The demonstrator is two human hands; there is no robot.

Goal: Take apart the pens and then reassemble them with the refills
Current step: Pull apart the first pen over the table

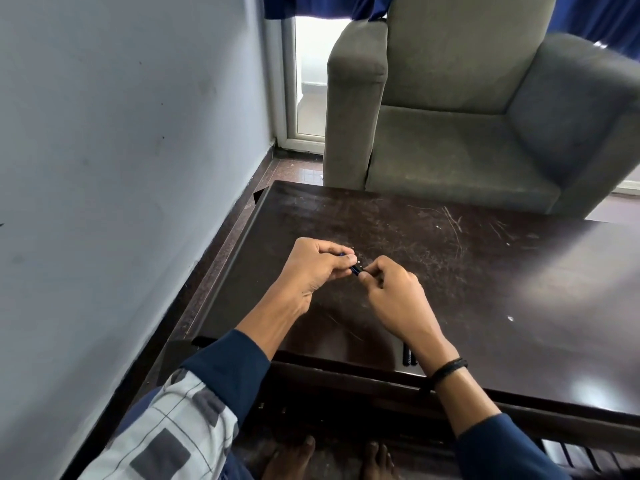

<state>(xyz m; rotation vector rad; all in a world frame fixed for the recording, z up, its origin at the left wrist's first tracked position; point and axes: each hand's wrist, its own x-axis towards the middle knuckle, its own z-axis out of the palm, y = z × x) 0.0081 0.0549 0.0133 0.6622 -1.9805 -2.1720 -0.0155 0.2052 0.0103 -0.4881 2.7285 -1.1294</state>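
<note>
A dark blue pen (354, 269) is held between both hands above the dark wooden table (485, 271). My left hand (318, 265) wraps around most of the pen's barrel, so only a short stretch shows. My right hand (391, 289) pinches the pen's exposed end with thumb and fingertips. Two dark pens (408, 356) lie near the table's front edge, partly hidden behind my right wrist.
A grey armchair (485, 116) stands just behind the table. A pale wall (121, 133) runs along the left, close to the table's left edge. My bare feet (329, 459) rest on the floor under the table's front.
</note>
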